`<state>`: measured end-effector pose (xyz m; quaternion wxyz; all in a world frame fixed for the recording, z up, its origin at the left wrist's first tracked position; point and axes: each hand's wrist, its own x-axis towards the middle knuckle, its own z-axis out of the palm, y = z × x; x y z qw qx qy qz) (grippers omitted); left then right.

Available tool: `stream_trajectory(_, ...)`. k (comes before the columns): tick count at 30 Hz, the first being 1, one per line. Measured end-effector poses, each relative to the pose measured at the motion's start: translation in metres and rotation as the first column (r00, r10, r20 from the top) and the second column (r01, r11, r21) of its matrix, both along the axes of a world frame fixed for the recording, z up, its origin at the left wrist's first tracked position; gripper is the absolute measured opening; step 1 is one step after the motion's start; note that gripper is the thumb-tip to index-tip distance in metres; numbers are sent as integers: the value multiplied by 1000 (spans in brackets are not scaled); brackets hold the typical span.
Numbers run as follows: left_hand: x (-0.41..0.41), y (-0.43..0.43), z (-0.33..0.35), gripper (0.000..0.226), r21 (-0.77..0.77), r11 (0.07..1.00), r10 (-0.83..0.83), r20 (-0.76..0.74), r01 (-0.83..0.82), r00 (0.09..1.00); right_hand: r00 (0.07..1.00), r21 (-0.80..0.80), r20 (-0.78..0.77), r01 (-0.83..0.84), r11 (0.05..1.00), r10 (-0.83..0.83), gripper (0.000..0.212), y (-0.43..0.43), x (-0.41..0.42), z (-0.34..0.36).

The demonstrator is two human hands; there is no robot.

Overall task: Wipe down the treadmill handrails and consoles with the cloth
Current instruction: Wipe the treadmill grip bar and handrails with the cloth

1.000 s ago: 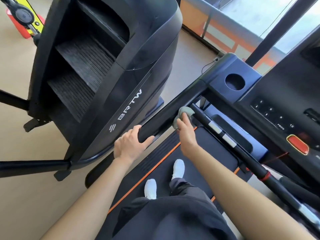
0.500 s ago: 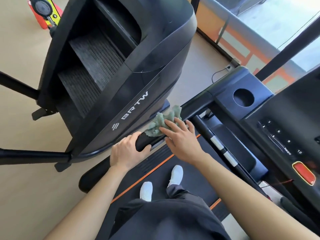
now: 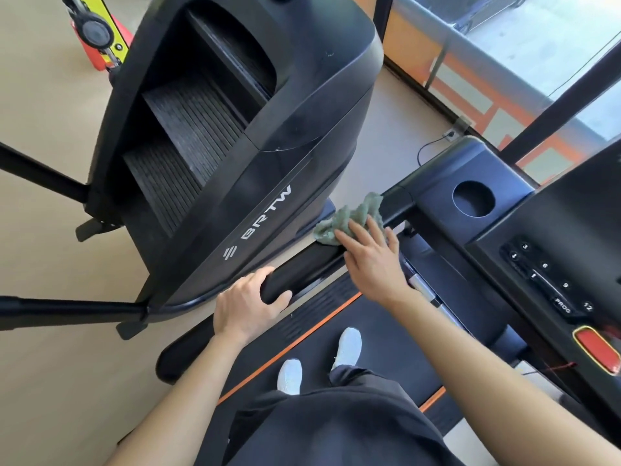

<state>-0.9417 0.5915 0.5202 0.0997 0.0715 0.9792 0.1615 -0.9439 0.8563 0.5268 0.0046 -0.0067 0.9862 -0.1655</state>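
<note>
Compared with half a second ago, the right hand (image 3: 371,260) is pressing the cloth (image 3: 349,218) farther up the left handrail (image 3: 302,267), toward two o'clock and nearer the console (image 3: 537,257), and the gap between the two hands is growing wider. The handrail's middle is lying hidden under hands and cloth, and the console is running out of frame at three o'clock, its small button labels hard to read. The right hand's fingers are lying flat and slightly spread on the crumpled green cloth, holding it against the rail. The left hand (image 3: 248,306) is gripping the handrail at seven o'clock from the cloth, fingers curled over the top and thumb underneath.
</note>
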Motion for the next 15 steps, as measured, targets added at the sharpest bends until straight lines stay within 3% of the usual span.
stream_trajectory(5, 5, -8, -4, 46, 266, 963, 67, -127, -31, 990, 983, -16, 57, -172, 985, 172, 47, -44, 14, -2)
stream_trajectory(8, 6, -4, -5, 35, 397, 917, 90, -291, 34, 952, 965, -65, 77, -248, 967, 252, 55, -61, 22, -2)
stream_trajectory(10, 5, 4, -5, 30, 404, 906, 17, -335, 128, 942, 949, -130, 98, -286, 949, 299, 65, -63, 25, 1)
stream_trajectory(13, -1, 21, -9, 34, 381, 907, -80, -261, 178, 962, 950, -197, 98, -273, 942, 296, 73, -52, 25, 5)
stream_trajectory(15, -8, 34, -9, 41, 367, 917, -86, -203, 157, 975, 960, -143, 64, -260, 955, 271, 69, -41, 20, 7)
